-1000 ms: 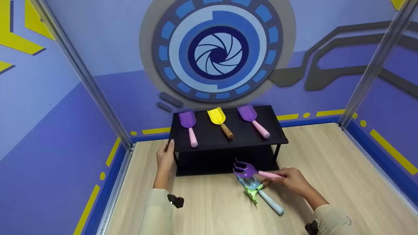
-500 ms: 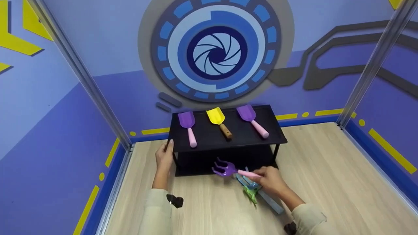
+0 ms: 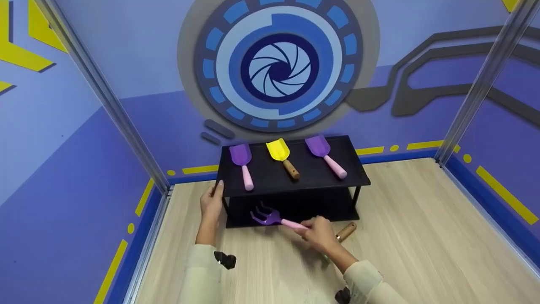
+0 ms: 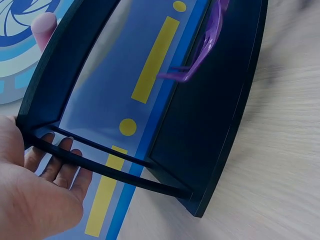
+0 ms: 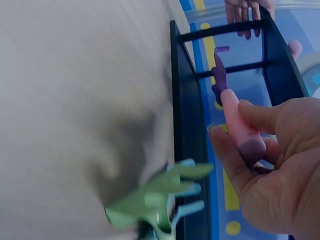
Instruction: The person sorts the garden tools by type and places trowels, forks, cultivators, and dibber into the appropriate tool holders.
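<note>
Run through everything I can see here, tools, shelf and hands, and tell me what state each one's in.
Black shelf: upright on the table.
Purple fork: held in the right grip, off the table.
Left purple scoop: lying on the shelf's top.
Yellow scoop: same, in the middle.
Right purple scoop: same, on the right.
Green tool: overlapping light-blue tines, blurred.
Left grip: at the shelf's left end, touching it.

sleeves (image 3: 203, 274): both pale cream | wrist devices (image 3: 225, 260): small, black, one per side
</note>
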`<state>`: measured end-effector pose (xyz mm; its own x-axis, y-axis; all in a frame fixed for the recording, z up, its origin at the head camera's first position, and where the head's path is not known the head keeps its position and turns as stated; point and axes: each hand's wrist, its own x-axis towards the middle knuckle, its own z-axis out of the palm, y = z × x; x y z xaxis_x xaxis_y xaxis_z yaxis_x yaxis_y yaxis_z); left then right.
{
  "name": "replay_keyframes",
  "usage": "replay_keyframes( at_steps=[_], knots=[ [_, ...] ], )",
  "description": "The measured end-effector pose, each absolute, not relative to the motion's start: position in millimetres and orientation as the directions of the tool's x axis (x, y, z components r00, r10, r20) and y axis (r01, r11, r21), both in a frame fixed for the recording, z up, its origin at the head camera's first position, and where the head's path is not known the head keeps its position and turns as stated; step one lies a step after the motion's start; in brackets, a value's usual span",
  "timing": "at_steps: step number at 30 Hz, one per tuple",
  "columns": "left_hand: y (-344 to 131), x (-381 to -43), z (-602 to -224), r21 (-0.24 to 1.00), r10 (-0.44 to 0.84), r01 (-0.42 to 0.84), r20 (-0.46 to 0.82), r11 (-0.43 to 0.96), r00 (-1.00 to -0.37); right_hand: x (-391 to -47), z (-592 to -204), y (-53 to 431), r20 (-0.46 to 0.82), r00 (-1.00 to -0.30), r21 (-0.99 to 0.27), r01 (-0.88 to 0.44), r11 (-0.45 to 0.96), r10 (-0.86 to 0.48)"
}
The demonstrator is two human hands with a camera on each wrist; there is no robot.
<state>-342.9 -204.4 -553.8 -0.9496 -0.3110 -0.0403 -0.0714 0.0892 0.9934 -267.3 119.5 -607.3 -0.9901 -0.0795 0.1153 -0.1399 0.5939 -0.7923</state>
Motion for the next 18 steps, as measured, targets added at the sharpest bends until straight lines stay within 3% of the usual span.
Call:
replay_keyframes(
  at_steps=[8, 18],
  knots=[
    [-205.9, -343.5, -555.2, 0.992, -0.312, -0.073, -0.039, 0.099, -0.949, -269.0, -619.1, 83.9, 0.157, -0.987, -0.705, -0.135, 0.696, -0.033],
    [-205.3, -343.6, -555.0, 0.992, -0.333, -0.074, -0.035, 0.106, -0.942, -269.0, -626.6, 62.8, 0.145, -0.989, -0.747, -0.1, 0.657, 0.015]
  ],
)
